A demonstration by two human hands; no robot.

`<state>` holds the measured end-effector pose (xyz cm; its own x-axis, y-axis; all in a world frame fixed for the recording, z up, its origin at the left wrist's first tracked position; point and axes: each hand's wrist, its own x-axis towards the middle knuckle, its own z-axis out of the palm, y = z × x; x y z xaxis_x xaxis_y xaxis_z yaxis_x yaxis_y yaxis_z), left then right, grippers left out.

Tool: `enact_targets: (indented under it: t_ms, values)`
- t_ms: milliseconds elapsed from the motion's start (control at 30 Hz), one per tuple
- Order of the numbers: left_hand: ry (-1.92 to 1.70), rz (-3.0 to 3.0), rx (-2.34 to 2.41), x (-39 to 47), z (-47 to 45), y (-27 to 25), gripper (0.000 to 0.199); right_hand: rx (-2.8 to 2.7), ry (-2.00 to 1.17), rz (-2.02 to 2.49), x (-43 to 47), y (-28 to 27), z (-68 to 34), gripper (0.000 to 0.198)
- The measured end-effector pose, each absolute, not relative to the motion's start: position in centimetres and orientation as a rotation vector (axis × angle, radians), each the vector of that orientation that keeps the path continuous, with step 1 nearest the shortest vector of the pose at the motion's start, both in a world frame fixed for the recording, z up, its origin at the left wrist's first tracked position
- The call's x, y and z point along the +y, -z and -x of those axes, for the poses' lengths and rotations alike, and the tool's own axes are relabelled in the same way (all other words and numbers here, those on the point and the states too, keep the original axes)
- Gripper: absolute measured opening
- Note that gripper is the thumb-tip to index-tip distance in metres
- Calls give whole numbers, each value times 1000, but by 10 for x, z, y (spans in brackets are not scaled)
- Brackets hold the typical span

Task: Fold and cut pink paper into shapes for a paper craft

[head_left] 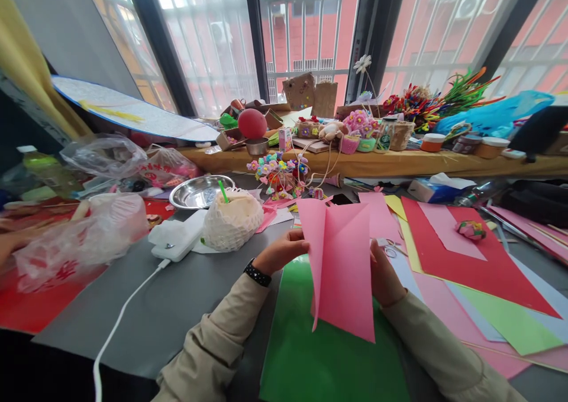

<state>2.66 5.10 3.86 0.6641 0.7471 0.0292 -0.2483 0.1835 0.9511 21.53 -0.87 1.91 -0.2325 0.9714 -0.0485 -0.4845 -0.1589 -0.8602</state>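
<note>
A creased sheet of pink paper point(348, 266) stands half folded, held up between my two hands above a green sheet point(332, 360). My left hand point(284, 251) pinches its left edge, the thumb lying toward the paper. On the right edge, my right hand point(387, 274) grips the sheet, with most of its fingers hidden behind the paper. The left flap of the paper is bent toward me along a vertical crease. Below, the green sheet lies flat on the grey table point(146, 319).
Left of my hands sit a net-wrapped coconut point(233, 219) with a green straw, a white device point(180, 236) with a cable, and a metal plate point(199, 193). Coloured papers point(444, 236) spread on the right. Craft flowers point(279, 171) stand ahead. Another person's hand point(13, 233) is at far left.
</note>
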Motion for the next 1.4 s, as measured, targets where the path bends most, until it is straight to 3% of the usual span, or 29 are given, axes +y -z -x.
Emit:
enact_targets:
  t_ms: [167,433,600,800,1100,1400]
  values:
    - [-696,-1223,562,52,-13,-43,33,-1061,-1463,935,-6,-27,-229,28]
    - [-674,-1303,647,53,8,-49,25,-1193,-1144,1188,-4,-21,-253,24]
    - [-697,-1343,716,54,21,-56,16,-1100,-1159,1202,-7,-35,-268,26]
    - [-646,-1418,728,55,23,-58,22,-1076,-1163,1248,-13,-42,-276,29]
    - [-623,-1312,762,50,16,-60,20,-1087,-1132,1300,-17,-53,-273,18]
    - [-444,-1417,723,44,16,-63,12,-1010,-1209,1389,-22,-63,-272,20]
